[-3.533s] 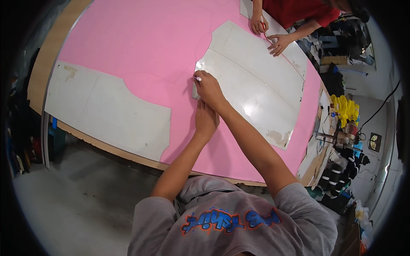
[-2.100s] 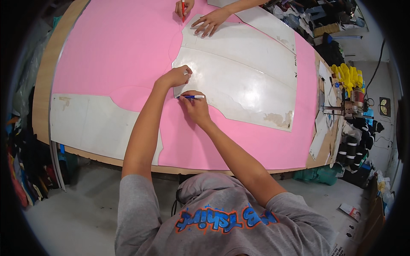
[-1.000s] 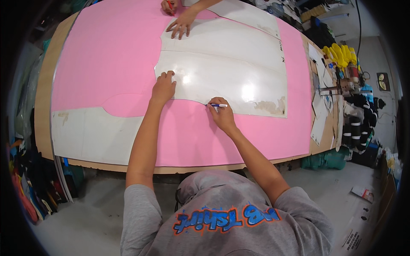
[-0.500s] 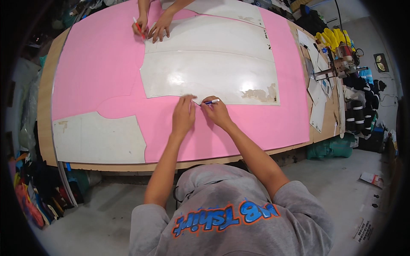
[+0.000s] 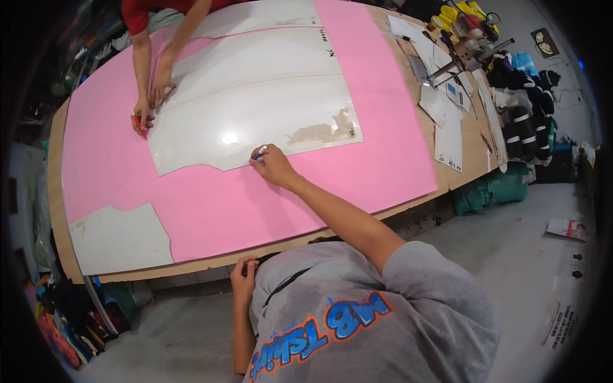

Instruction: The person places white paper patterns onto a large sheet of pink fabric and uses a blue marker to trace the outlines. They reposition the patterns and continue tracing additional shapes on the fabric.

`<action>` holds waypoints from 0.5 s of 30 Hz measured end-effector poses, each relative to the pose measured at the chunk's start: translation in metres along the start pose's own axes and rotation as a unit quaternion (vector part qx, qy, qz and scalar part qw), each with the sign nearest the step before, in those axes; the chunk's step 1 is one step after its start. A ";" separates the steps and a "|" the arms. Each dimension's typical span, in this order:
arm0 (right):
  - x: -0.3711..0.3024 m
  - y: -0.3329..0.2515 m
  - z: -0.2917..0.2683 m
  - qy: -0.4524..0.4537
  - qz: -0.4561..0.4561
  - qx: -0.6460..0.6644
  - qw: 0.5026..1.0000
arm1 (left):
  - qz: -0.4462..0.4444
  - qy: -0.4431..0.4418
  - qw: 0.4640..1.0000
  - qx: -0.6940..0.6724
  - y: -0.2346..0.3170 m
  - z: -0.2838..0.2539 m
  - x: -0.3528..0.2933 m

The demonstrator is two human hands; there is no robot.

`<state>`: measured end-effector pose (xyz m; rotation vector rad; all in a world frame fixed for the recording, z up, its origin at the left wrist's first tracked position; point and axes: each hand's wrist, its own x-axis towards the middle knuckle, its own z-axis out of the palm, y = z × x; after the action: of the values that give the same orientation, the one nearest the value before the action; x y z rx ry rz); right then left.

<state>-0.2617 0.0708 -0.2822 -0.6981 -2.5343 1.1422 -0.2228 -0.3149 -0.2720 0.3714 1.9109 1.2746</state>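
My right hand (image 5: pixel 274 167) is closed around a pen (image 5: pixel 259 153) with a blue barrel and a white end. Its tip is at the lower edge of a large white pattern template (image 5: pixel 255 115), which lies flat on pink fabric (image 5: pixel 249 210). Beside my waist, just off the table's near edge, my left hand (image 5: pixel 244 271) hangs with loosely bent fingers and nothing visible in it. Across the table a co-worker's hand (image 5: pixel 142 118) holds a red pen (image 5: pixel 138 125) at the template's left end; their other hand (image 5: pixel 162 86) rests on the template.
Another white template (image 5: pixel 255 22) lies along the far side, and a smaller one (image 5: pixel 121 241) at the near left corner. On the right of the wooden table (image 5: pixel 405 70) are a cutting machine (image 5: pixel 469 48), a calculator (image 5: pixel 454 91) and loose card pieces (image 5: pixel 449 140).
My left hand has left the template's edge and dropped to my waist. My right hand still holds the pen at the edge. The view has shifted, and the co-worker's arms show more fully.
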 end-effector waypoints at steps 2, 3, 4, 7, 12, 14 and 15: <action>-0.011 0.025 -0.023 0.012 -0.003 0.014 1.000 | -0.013 0.034 0.999 0.014 -0.020 0.022 -0.019; -0.017 0.037 -0.036 0.013 -0.013 0.011 1.000 | -0.005 0.049 0.998 0.032 -0.036 0.036 -0.024; -0.023 0.051 -0.051 0.015 -0.021 0.006 1.000 | 0.003 0.063 0.997 0.049 -0.049 0.051 -0.028; -0.041 0.081 -0.092 0.030 -0.017 0.033 0.999 | 0.000 0.103 0.991 0.080 -0.064 0.103 -0.043; -0.062 0.148 -0.145 0.039 -0.005 0.030 0.999 | 0.021 0.135 0.982 0.132 -0.065 0.169 -0.061; -0.070 0.171 -0.168 0.023 -0.011 -0.012 1.000 | 0.018 0.148 0.978 0.143 -0.065 0.186 -0.069; -0.073 0.174 -0.180 0.012 -0.009 -0.011 1.000 | 0.006 0.158 0.976 0.150 -0.066 0.195 -0.074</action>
<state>-0.0673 0.2441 -0.3005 -0.6899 -2.5328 1.0954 -0.0183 -0.2658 -0.3314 0.3482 2.3864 1.1033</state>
